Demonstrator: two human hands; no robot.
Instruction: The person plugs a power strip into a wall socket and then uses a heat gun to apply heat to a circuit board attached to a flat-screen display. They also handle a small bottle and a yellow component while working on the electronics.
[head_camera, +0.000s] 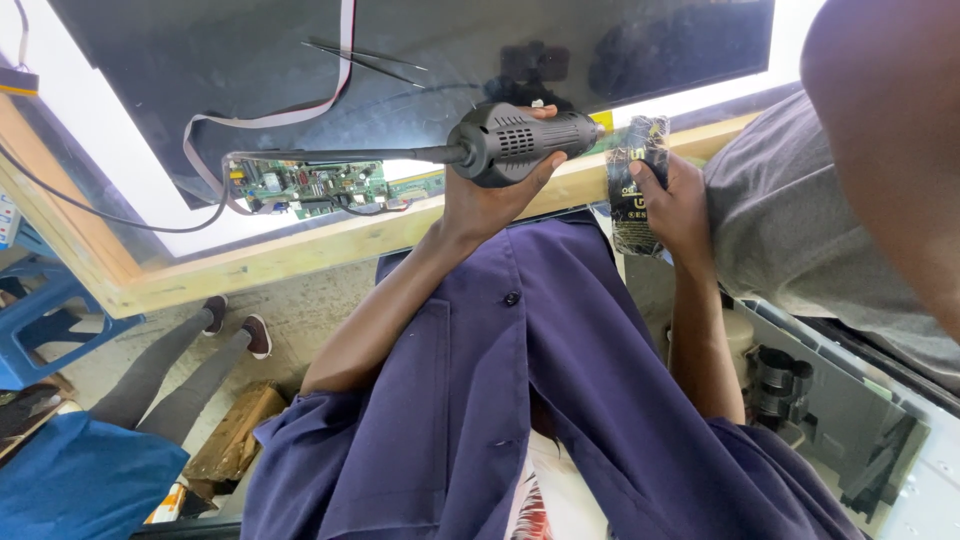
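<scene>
Left hand (490, 195) around rotary tool (520, 143)

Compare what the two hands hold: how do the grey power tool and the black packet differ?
The rotary tool is hard, ribbed grey plastic with a cord, lying across in the left hand. The packet is soft, glossy black with printing, hanging upright from the right hand. Both are held over the wooden table edge.

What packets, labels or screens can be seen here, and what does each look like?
Black packet: held in the right hand, glossy, oblong, with gold print.
Flat screen panel: lying on the wooden-framed table, large dark rectangle with a bright white border.
Yellow sticker: small, near the nose of the grey rotary tool in the left hand.
</scene>
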